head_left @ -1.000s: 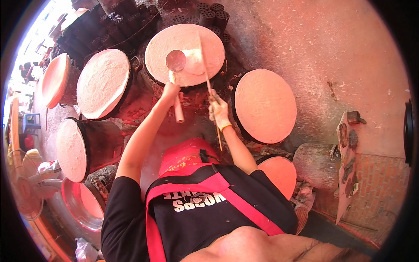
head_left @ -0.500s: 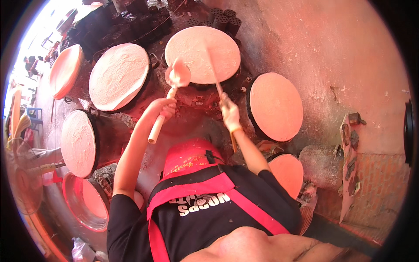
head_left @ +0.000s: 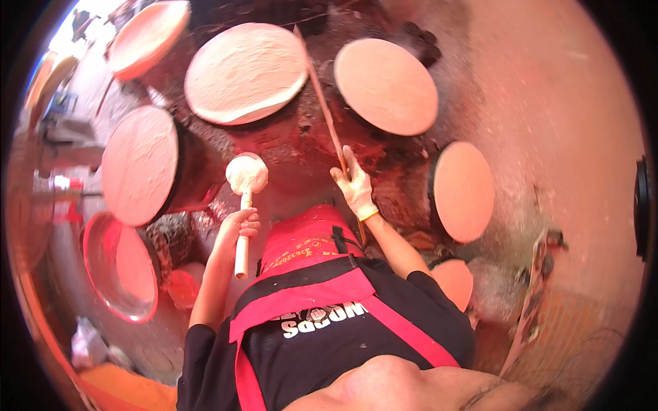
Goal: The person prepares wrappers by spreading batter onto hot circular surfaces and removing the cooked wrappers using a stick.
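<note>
My left hand (head_left: 239,226) is closed round the pale handle of a ladle (head_left: 247,174), its bowl coated in pale batter. In my right hand (head_left: 356,186), which wears a pale glove with a yellow cuff, is a long thin flat stick (head_left: 321,96). The stick's tip slants up to the right edge of a large round griddle (head_left: 247,74) covered with a pale, wrinkled layer. Right of the stick stands another round griddle (head_left: 386,86) with a smoother pale layer. The ladle hangs in front of the stoves, apart from the griddles.
More covered griddles ring me: one at left (head_left: 140,166), one at far left (head_left: 149,40), one at right (head_left: 464,192), one low at right (head_left: 455,282). A red-rimmed basin (head_left: 92,274) is at lower left. Dark perforated cylinders (head_left: 421,41) stand behind.
My view has turned left, so the griddles shift rightward. The stick has left the surface of the griddle now at right and points beside the wrinkled one. The ladle is drawn nearer my body.
</note>
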Motion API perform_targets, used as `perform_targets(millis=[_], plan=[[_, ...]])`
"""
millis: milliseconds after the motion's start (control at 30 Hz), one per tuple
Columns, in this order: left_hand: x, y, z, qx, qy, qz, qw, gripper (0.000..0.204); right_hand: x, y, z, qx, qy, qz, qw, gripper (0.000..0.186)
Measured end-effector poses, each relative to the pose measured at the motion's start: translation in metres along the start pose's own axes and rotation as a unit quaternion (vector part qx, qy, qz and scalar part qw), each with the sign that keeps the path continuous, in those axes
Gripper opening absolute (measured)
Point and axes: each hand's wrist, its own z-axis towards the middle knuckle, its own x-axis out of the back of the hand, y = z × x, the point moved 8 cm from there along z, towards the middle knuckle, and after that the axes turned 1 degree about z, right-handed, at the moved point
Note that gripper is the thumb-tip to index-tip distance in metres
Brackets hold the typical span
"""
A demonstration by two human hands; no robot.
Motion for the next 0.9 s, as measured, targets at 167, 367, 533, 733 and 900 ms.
perform_targets(millis=[167, 367, 533, 733, 900], plan=[[0.026, 0.024, -0.044, -0.139, 0.051, -0.01, 0.989, 0.009, -0.098, -0.069, 0.102, 0.258, -0.096, -0.301, 0.913, 0.028], [0.04, 0.048, -0.075, -0.255, 0.042, -0.14, 0.956, 0.015, -0.201, -0.096, 0.162, 0.475, -0.174, -0.332, 0.796, 0.021], [0.028, 0.053, -0.086, -0.323, 0.041, -0.237, 0.915, 0.018, -0.217, -0.103, 0.192, 0.498, -0.256, -0.289, 0.776, 0.007], [-0.001, 0.066, -0.071, -0.332, 0.02, -0.309, 0.891, 0.018, -0.196, -0.144, 0.291, 0.449, -0.195, -0.355, 0.796, 0.009], [-0.025, 0.08, -0.06, -0.316, -0.013, -0.345, 0.884, 0.02, -0.157, -0.251, 0.389, 0.398, -0.174, -0.253, 0.864, 0.028]])
